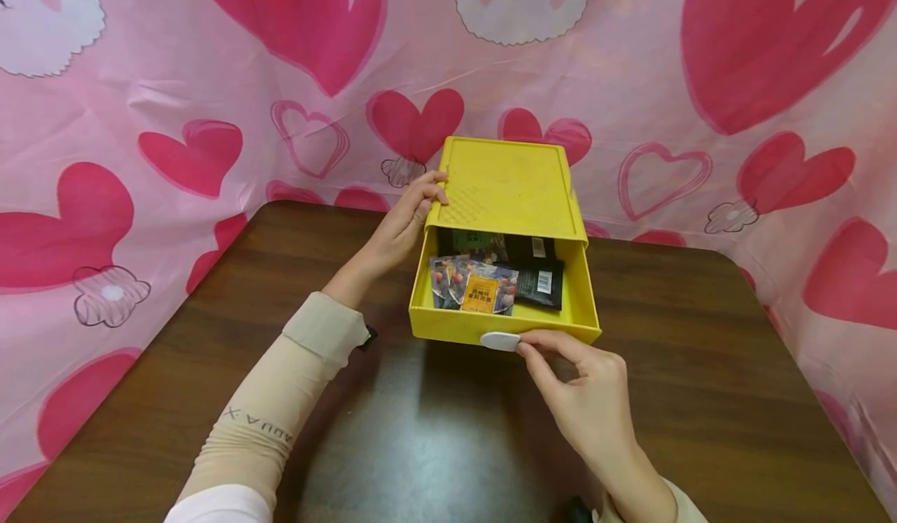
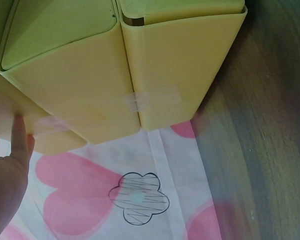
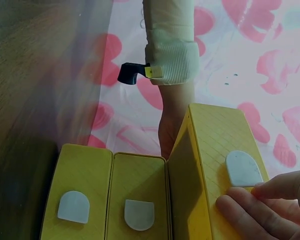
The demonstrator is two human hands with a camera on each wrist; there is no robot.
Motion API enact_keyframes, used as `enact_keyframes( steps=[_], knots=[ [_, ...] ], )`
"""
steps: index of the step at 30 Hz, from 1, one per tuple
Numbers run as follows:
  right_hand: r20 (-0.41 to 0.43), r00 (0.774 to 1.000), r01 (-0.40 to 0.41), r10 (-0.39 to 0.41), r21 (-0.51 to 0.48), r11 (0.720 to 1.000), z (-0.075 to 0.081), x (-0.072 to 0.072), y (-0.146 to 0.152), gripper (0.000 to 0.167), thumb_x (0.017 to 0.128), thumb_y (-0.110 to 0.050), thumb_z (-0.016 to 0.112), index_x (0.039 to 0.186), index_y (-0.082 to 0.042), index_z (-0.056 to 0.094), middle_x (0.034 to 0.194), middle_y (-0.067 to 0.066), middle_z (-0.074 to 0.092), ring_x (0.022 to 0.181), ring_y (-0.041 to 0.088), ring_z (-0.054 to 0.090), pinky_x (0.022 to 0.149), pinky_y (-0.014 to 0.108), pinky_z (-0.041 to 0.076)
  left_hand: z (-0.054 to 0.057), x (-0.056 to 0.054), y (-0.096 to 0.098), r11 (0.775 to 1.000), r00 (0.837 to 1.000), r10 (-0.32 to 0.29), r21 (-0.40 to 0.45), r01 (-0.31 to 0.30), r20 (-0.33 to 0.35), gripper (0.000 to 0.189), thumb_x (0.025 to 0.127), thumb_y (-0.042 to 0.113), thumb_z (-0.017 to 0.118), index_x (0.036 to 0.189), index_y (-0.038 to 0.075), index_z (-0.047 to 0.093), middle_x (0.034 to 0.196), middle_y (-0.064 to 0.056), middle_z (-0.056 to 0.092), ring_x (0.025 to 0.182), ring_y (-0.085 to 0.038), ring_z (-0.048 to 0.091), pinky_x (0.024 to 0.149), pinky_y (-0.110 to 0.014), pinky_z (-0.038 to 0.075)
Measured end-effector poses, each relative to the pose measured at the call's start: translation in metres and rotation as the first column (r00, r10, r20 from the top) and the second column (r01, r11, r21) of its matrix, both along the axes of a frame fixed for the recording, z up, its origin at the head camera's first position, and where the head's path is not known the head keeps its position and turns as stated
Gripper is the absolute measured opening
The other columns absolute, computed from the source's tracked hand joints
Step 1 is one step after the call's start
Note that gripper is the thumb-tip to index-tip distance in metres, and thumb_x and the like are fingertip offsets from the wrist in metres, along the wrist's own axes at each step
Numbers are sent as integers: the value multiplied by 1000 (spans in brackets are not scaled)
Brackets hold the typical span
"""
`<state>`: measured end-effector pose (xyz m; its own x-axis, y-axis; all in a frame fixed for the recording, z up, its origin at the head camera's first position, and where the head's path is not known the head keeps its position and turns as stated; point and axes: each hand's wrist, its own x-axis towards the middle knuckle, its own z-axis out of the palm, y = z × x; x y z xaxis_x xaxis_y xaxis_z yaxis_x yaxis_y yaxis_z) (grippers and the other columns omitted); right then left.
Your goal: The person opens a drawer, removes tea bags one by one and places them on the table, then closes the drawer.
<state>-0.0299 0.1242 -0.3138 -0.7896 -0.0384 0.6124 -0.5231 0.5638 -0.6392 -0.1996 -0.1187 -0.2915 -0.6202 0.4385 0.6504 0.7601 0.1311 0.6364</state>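
A yellow drawer box (image 1: 511, 184) stands on the table, its top drawer (image 1: 448, 327) pulled out toward me. My right hand (image 1: 589, 383) pinches the drawer's white handle (image 1: 501, 342) between thumb and fingers; the right wrist view shows the fingertips at the handle's edge (image 3: 242, 169). Against the box's left side and upper edge rests my left hand (image 1: 402, 223), fingers extended along the yellow wall in the left wrist view. Inside the drawer lie flat packets: a colourful one with an orange label (image 1: 480, 293), a black one with a barcode (image 1: 536, 286), and others partly under the box's top.
Below the pulled drawer, two closed drawers (image 3: 80, 170) with white handles show in the right wrist view. Clear tape (image 2: 140, 100) crosses the box's side seams. The dark wooden table (image 1: 701, 383) meets a pink heart-patterned cloth (image 1: 525, 71) behind the box.
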Motion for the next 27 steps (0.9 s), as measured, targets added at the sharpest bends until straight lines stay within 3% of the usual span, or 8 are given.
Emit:
enact_keyframes(
  steps=[17,27],
  knots=[
    [-17,1000,22,-22,13,1000,-2,-2,1,24,72,3,84,89,-12,77,83,-9,72,73,5,67,69,15,52,1,-5,3,1000,1000,8,2,-8,-8,15,99,-9,32,104,-11,46,137,-37,35,133,-44,28,113,-38,22],
    [-57,998,-8,13,82,997,2,1,16,25,71,3,84,89,-13,77,82,-7,73,71,2,66,67,12,50,-2,-6,3,1000,1000,-4,19,4,8,15,100,-8,32,106,-10,45,138,-36,34,136,-43,26,114,-37,20]
  ],
)
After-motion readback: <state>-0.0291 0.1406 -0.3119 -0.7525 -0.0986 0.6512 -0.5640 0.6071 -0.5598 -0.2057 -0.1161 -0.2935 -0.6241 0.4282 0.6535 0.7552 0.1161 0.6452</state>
